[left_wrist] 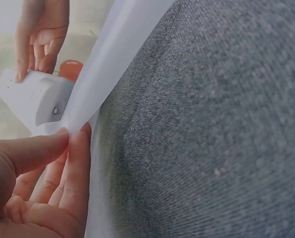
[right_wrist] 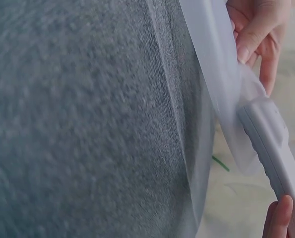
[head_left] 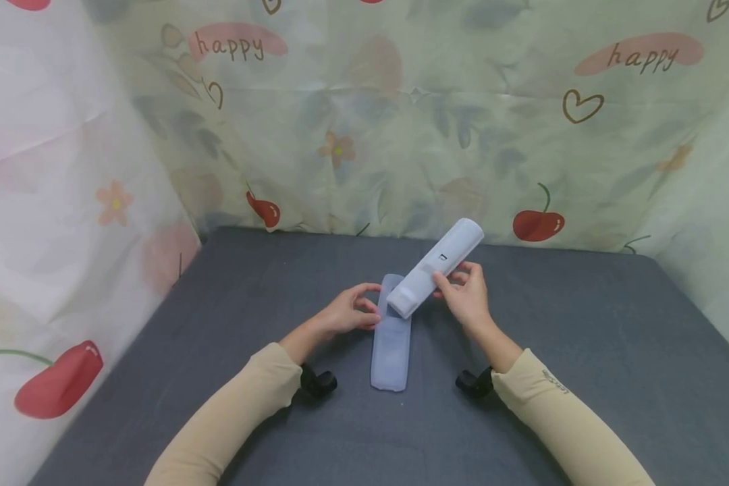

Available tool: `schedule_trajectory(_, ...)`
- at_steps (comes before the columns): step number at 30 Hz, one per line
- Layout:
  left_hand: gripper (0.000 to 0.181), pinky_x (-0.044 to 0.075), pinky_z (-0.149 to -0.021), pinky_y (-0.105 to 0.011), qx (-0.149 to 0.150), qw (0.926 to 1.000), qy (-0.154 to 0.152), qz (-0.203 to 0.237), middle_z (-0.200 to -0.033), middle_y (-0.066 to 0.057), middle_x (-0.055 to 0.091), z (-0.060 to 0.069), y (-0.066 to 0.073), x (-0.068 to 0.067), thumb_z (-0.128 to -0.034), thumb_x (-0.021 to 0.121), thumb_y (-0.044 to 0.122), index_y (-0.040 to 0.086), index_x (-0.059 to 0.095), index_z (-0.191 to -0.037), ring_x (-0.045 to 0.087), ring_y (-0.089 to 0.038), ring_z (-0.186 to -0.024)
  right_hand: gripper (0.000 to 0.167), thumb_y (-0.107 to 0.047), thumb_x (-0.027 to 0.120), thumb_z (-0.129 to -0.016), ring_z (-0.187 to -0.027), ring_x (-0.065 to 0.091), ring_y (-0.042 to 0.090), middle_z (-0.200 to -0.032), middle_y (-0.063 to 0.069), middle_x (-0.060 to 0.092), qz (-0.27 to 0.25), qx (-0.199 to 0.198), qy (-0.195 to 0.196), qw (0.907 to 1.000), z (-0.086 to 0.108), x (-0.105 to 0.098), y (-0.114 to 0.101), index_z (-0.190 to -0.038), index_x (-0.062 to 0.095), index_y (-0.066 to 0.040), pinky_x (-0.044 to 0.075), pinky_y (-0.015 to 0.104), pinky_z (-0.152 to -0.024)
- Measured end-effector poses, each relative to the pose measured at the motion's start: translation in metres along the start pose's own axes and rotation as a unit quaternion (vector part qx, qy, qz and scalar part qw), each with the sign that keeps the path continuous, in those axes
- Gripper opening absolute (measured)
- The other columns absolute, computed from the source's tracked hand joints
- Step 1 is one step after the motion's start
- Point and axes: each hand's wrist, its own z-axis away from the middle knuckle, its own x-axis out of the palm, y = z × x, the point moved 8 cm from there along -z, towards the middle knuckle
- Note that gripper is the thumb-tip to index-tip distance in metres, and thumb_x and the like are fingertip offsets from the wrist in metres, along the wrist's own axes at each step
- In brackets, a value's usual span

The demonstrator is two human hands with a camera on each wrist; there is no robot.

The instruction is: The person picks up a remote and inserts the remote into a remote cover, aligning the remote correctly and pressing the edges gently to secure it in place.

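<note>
A white remote control (head_left: pixel 428 271) is held at a slant by my right hand (head_left: pixel 469 297), thumb on one face and fingers behind. Its back, with a small dark slot, faces up. The lower end of the remote overlaps the upper part of a translucent, soft-looking remote cover (head_left: pixel 391 358), which stretches toward me. With thumb and fingertips, my left hand (head_left: pixel 349 310) pinches the cover's left edge; the left wrist view shows this pinch on the cover (left_wrist: pixel 122 44) closely. In the right wrist view, the remote's end (right_wrist: pixel 266 119) meets the cover; whether it sits inside is unclear.
A dark grey cloth-covered table (head_left: pixel 559 324) lies beneath both hands. Behind it and at the sides hangs a pale printed curtain (head_left: pixel 401 155) with cherries, hearts and flowers. Black wrist-worn devices (head_left: pixel 320 383) protrude inward below each sleeve.
</note>
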Motion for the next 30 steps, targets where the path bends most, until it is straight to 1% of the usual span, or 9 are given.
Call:
schedule_trajectory(5, 0.06, 0.056, -0.077, -0.03, -0.004, 1.0, -0.001, -0.008, -0.093, -0.011, 0.063, -0.001, -0.003, 0.001, -0.0862, 0.061, -0.004, 0.01, 0.039, -0.14, 0.062, -0.01, -0.075, 0.052, -0.008, 0.058, -0.091, -0.061, 0.057, -0.004, -0.114, 0.027, 0.053, 0.0, 0.018, 0.0, 0.9998, 0.002, 0.002, 0.005, -0.129, 0.025, 0.004, 0.057, 0.026, -0.069)
schedule_trajectory(10, 0.06, 0.056, -0.077, -0.03, -0.012, 0.9998, -0.003, -0.019, -0.094, -0.012, 0.064, -0.001, -0.003, 0.001, -0.0864, 0.061, -0.002, 0.01, 0.038, -0.14, 0.062, -0.009, -0.074, 0.05, -0.006, 0.057, -0.091, -0.059, 0.057, -0.004, -0.114, 0.029, 0.054, -0.008, 0.022, 0.005, 0.9997, 0.002, 0.006, 0.008, -0.127, 0.025, 0.005, 0.057, 0.027, -0.069)
schedule_trajectory(12, 0.06, 0.055, -0.077, -0.03, -0.014, 0.9996, -0.004, -0.023, -0.094, -0.013, 0.065, -0.001, -0.003, 0.002, -0.0865, 0.061, -0.002, 0.009, 0.037, -0.141, 0.062, -0.009, -0.074, 0.049, -0.005, 0.057, -0.09, -0.06, 0.058, -0.003, -0.112, 0.03, 0.054, -0.015, 0.018, 0.007, 0.9997, 0.003, 0.007, 0.009, -0.126, 0.025, 0.006, 0.057, 0.025, -0.067)
schedule_trajectory(14, 0.061, 0.055, -0.077, -0.03, -0.016, 0.9994, -0.003, -0.029, -0.094, -0.013, 0.065, -0.002, -0.005, 0.001, -0.0863, 0.061, -0.002, 0.008, 0.037, -0.141, 0.062, -0.009, -0.074, 0.049, -0.005, 0.058, -0.09, -0.061, 0.058, -0.002, -0.107, 0.028, 0.056, -0.023, 0.008, 0.009, 0.9997, 0.003, 0.008, 0.011, -0.124, 0.025, 0.006, 0.056, 0.022, -0.065)
schedule_trajectory(19, 0.06, 0.051, -0.073, -0.025, -0.012, 0.9976, 0.004, -0.068, -0.092, -0.011, 0.067, -0.001, -0.006, 0.0, -0.0856, 0.063, 0.0, 0.006, 0.038, -0.14, 0.06, -0.008, -0.076, 0.047, -0.005, 0.06, -0.088, -0.063, 0.06, 0.001, -0.098, 0.023, 0.057, -0.047, -0.011, 0.009, 0.9988, 0.005, 0.012, 0.014, -0.119, 0.027, 0.006, 0.054, 0.017, -0.06)
schedule_trajectory(24, 0.06, 0.045, -0.066, -0.02, -0.005, 0.993, 0.021, -0.116, -0.09, -0.01, 0.066, -0.001, -0.004, -0.002, -0.0831, 0.067, 0.003, 0.004, 0.042, -0.137, 0.056, -0.009, -0.074, 0.044, -0.001, 0.057, -0.088, -0.063, 0.059, 0.003, -0.1, 0.024, 0.054, -0.055, 0.014, -0.001, 0.9984, 0.005, 0.015, 0.018, -0.118, 0.026, 0.007, 0.054, 0.016, -0.06)
schedule_trajectory(27, 0.059, 0.042, -0.063, -0.018, 0.003, 0.9893, 0.031, -0.142, -0.086, -0.009, 0.064, -0.002, -0.003, -0.003, -0.0806, 0.07, 0.003, 0.001, 0.046, -0.135, 0.053, -0.009, -0.072, 0.044, 0.0, 0.056, -0.089, -0.061, 0.058, 0.002, -0.1, 0.023, 0.053, -0.041, 0.037, -0.009, 0.9984, 0.004, 0.016, 0.021, -0.119, 0.025, 0.007, 0.053, 0.015, -0.061)
schedule_trajectory(30, 0.058, 0.04, -0.06, -0.017, 0.005, 0.987, 0.034, -0.157, -0.082, -0.008, 0.063, -0.003, -0.002, -0.003, -0.0791, 0.071, 0.002, -0.002, 0.048, -0.133, 0.051, -0.009, -0.069, 0.045, -0.001, 0.055, -0.09, -0.06, 0.058, 0.003, -0.1, 0.023, 0.052, -0.027, 0.053, -0.022, 0.998, 0.003, 0.018, 0.024, -0.12, 0.024, 0.009, 0.053, 0.014, -0.061)
